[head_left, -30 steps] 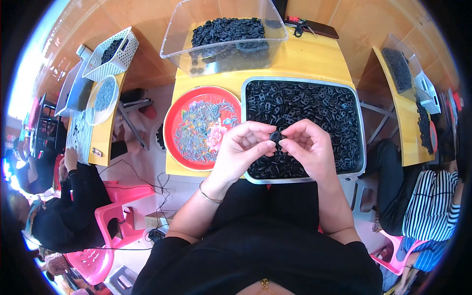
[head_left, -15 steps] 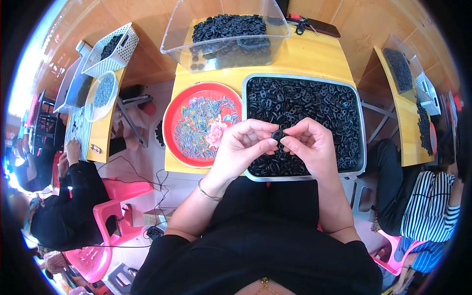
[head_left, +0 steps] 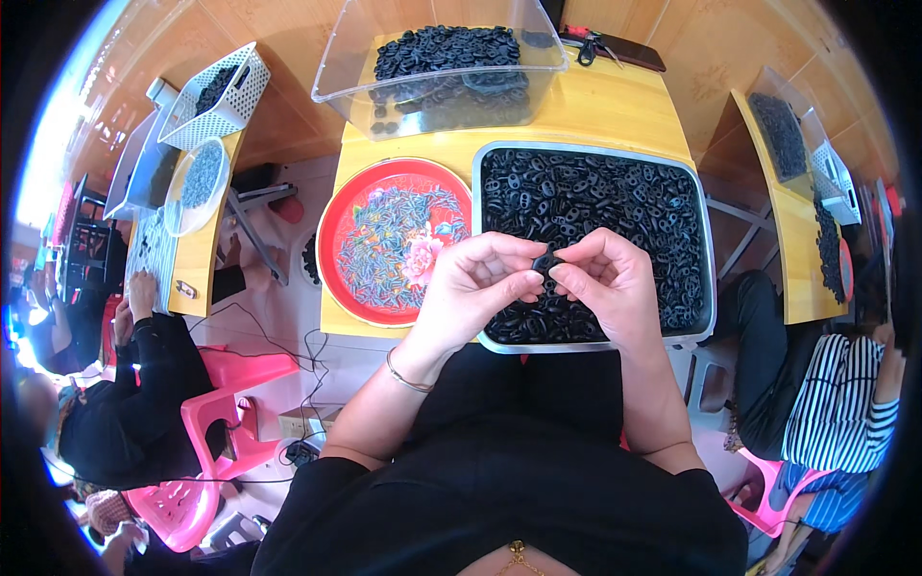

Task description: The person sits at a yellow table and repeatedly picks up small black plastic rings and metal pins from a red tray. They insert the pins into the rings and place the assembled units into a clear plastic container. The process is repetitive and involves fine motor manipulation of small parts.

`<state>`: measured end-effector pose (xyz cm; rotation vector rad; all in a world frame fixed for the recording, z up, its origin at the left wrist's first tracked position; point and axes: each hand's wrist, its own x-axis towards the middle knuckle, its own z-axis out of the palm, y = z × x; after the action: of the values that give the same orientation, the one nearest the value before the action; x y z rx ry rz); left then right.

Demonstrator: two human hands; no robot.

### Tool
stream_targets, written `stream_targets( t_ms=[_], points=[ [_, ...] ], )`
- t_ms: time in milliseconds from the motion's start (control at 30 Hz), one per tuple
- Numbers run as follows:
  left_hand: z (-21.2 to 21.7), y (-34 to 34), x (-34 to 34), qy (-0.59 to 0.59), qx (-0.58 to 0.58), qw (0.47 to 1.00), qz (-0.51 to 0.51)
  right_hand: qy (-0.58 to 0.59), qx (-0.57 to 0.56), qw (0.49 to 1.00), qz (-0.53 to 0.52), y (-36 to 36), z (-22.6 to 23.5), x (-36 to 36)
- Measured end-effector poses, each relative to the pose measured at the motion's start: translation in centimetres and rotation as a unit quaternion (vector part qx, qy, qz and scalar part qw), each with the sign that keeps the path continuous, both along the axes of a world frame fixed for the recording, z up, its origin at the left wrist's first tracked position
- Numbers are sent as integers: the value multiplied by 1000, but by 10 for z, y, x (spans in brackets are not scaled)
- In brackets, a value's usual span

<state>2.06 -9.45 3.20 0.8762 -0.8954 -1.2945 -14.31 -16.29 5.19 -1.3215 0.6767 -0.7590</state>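
Observation:
Between the fingertips of both hands is a small black part with holes point(head_left: 547, 265), like those heaped below it. My left hand point(head_left: 485, 278) pinches it from the left with thumb and forefinger. From the right, my right hand point(head_left: 607, 283) pinches the same part. Both hands hover over the near left portion of a metal tray point(head_left: 709, 278) full of such black two-holed parts point(head_left: 615, 202). Beside my left hand stands a round red tray point(head_left: 336, 202) with a flower pattern, strewn with small metallic pin-like pieces point(head_left: 375, 254). My fingers partly hide the held part.
At the back of the wooden table point(head_left: 615, 106) stands a clear plastic bin point(head_left: 437, 115) of black parts. Scissors point(head_left: 588, 50) lie at the back right. People sit at side tables: one in black point(head_left: 125, 403) at left, another in striped clothing point(head_left: 836, 403) at right. Cables point(head_left: 312, 365) trail at left.
My hands stay nearly in place around the black part, with only a slight shift of the fingers. At the lower left, dark and light shapes beside the pink chair have shifted.

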Motion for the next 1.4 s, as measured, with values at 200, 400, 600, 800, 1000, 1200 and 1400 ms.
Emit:
stream_targets(
  t_ms=[200, 400, 600, 800, 1000, 1200, 1400],
  points=[
    [1, 0, 0, -5, 0, 1000, -3, 5, 1, 1000, 4, -1, 1, 0],
    [-1, 0, 0, 2, 6, 1000, -17, 2, 9, 1000, 13, -1, -2, -1],
    [0, 1, -1, 7, 27, 1000, -8, -8, 10, 1000, 8, 1, -4, 1],
    [-2, -2, 1, 42, 39, 998, -1, 32, -63, 997, 27, 3, -11, 8],
    [-2, -4, 5, 64, 32, 997, -17, 53, -140, 988, 32, 4, -2, 9],
    [-2, -2, 2, 110, 57, 992, -28, 94, -259, 960, 42, 1, 0, 6],
    [-7, -3, 2, 114, 42, 992, -38, 75, -233, 969, 39, 0, -2, 5]
  ],
)
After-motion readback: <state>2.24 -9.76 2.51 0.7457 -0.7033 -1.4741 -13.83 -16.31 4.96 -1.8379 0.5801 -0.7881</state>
